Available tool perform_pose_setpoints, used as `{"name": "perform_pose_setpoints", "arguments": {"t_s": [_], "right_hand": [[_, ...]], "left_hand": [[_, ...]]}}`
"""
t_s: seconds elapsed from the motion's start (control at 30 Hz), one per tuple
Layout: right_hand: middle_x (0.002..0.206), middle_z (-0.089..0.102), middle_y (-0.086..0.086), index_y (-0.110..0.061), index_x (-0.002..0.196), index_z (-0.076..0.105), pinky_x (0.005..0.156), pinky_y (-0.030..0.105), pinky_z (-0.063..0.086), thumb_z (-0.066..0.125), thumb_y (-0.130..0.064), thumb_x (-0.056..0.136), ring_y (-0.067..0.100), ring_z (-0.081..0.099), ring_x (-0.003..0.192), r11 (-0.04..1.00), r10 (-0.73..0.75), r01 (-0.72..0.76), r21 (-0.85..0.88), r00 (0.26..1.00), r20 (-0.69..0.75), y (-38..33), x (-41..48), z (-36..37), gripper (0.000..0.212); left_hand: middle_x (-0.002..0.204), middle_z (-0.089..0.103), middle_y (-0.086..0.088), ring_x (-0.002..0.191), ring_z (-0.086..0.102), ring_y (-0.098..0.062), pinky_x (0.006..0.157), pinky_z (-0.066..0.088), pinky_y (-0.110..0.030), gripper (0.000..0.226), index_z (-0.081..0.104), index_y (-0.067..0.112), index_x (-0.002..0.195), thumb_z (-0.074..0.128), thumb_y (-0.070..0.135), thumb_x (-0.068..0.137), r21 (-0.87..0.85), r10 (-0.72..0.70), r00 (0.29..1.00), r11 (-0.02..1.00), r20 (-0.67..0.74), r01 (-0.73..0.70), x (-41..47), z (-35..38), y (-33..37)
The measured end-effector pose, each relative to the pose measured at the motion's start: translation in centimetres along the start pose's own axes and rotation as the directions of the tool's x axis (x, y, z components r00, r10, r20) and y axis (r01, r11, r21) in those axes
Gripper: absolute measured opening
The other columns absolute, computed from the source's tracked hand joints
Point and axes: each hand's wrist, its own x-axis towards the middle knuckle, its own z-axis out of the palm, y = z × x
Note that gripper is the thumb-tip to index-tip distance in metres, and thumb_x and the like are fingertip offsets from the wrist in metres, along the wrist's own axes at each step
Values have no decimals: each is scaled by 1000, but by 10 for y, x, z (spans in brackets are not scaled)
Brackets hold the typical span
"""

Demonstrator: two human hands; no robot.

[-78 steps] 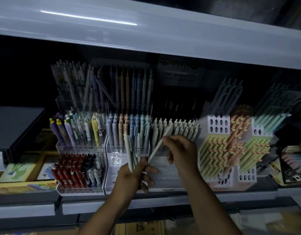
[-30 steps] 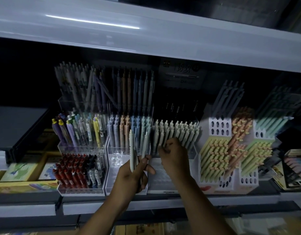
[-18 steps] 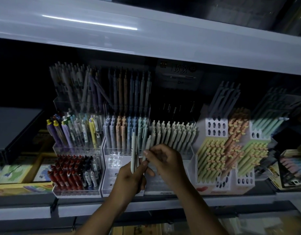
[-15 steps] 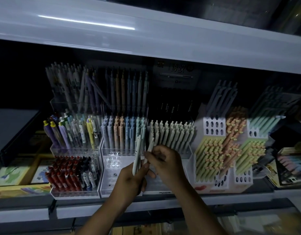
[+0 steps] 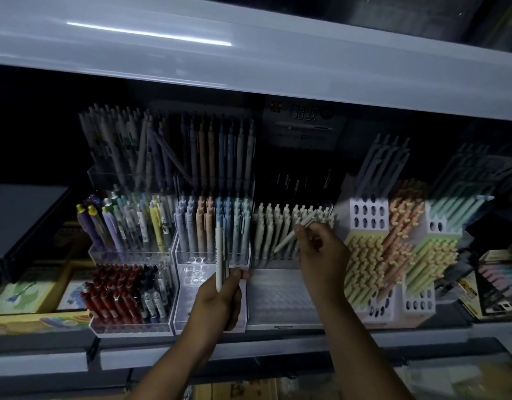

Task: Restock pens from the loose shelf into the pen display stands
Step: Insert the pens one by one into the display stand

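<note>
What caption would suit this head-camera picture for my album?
Right hand holds one pale pen at the white-pen stand while left hand grips spare pens.

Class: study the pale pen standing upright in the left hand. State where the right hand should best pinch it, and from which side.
Pinch the pale pen on its bare upper barrel, coming from the right. The left hand grips only its lower end, so the upright top stands free, and the right hand, now holding another pen, is on that side.

Stationery shop: retail shelf (image 5: 436, 333) of packed pen display stands (image 5: 367, 215) (pens (image 5: 364, 261) in colour blocks).
</note>
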Motion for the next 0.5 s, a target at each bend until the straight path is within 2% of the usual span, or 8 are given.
{"name": "perform_pose_setpoints", "arguments": {"t_s": [0.03,0.17,0.37,0.5], "right_hand": [[57,51,8,-9,70,57,52,37,42,67,-24,97,24,52,53,999,-19,19,-34,1000,5,1,-1,2,33],[55,46,1,-13,66,51,50,37,40,68,-25,96,19,49,50,981,-47,58,-183,997,62,6,-4,12,37],[53,52,-5,-19,63,49,46,22,25,72,-30,91,10,46,47,904,-60,111,-412,989,133,8,-9,22,38],[54,57,0,-16,63,54,49,23,33,74,-26,89,18,54,48,875,-75,141,-463,985,158,3,-4,23,35]], "left_hand": [[54,31,-6,41,22,-16,46,21,-26,33,65,2,109,48,29,106,1,-2,1000,1000,6,2,-1,0,1],[54,30,-9,39,23,-17,43,24,-25,44,55,-12,108,48,32,105,0,12,1000,1000,25,-12,-3,1,4],[49,32,-6,36,24,-17,41,25,-23,34,60,-1,98,47,29,106,13,9,999,1000,44,-9,-5,1,4],[49,33,-6,34,26,-16,40,26,-22,35,60,-2,98,47,29,106,26,21,999,999,50,-23,-6,2,4]]}}
